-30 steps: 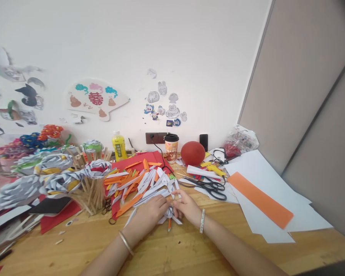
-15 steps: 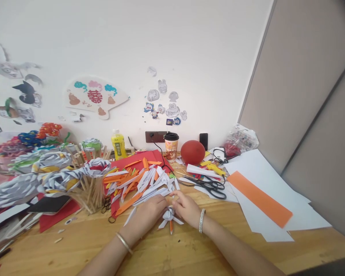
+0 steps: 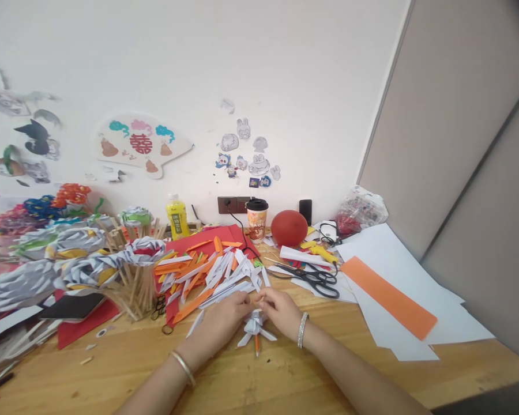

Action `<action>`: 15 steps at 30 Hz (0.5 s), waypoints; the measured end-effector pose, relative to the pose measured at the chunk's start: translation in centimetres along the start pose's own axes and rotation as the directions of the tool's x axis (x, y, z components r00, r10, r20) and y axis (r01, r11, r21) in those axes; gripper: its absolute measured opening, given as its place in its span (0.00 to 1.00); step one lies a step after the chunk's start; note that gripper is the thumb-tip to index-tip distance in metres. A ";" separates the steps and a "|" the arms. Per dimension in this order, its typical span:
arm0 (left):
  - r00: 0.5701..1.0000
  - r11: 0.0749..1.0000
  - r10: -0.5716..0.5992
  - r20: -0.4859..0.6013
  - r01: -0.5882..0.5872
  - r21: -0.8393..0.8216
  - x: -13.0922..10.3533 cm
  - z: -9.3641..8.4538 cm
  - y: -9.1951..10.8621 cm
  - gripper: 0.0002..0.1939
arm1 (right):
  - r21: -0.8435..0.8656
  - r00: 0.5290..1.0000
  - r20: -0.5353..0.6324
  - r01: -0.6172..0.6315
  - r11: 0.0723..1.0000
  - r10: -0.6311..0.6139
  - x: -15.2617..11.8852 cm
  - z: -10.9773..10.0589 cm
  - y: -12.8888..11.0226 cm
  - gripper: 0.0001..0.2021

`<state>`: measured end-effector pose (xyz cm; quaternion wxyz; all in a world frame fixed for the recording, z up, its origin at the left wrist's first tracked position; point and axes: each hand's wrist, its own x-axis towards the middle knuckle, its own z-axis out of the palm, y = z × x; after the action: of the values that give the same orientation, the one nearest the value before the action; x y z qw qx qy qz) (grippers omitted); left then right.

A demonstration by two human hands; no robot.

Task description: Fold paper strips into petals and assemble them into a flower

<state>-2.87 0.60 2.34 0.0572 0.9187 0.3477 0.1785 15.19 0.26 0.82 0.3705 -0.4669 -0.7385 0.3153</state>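
Observation:
A small flower of folded white paper strips [image 3: 254, 325], with one orange strip pointing toward me, sits low over the table in front of me. On its left side, my left hand [image 3: 231, 312] is closed, its fingertips at the flower's far edge. My right hand [image 3: 280, 311] pinches at the flower from the right, thumb and index finger together. What lies right between the fingertips is mostly hidden. Just beyond the hands is a pile of folded white and orange paper strips [image 3: 216, 271] on red paper [image 3: 236, 233].
Black scissors [image 3: 318, 279] and a yellow glue gun [image 3: 324, 252] lie right of the pile. A lidded cup [image 3: 256, 222], a red balloon [image 3: 289, 228] and a yellow bottle [image 3: 177, 219] stand behind. Paper flowers [image 3: 21, 282] crowd the left; white sheets [image 3: 398, 288] cover the right.
My right hand's fingers have drawn in closer over the flower, and slightly more of its white petals show. My left hand stays nearly in place. The view has shifted slightly.

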 end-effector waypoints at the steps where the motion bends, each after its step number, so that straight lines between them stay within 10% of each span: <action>1: 1.000 1.000 -0.006 -0.015 0.006 0.001 0.0 0.0 0.0 0.11 | -0.007 1.000 -0.003 0.001 1.000 -0.001 0.0 0.0 0.0 0.06; 15: 0.960 1.000 0.013 -0.281 -0.018 -0.016 0.0 -0.1 1.2 0.11 | -0.166 0.961 -0.274 -0.027 0.986 -0.020 0.0 -1.7 -0.5 0.07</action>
<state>-2.13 -0.29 2.71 0.0141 0.8861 0.3436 0.3106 16.36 0.31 2.09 0.4281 -0.5370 -0.7031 0.1845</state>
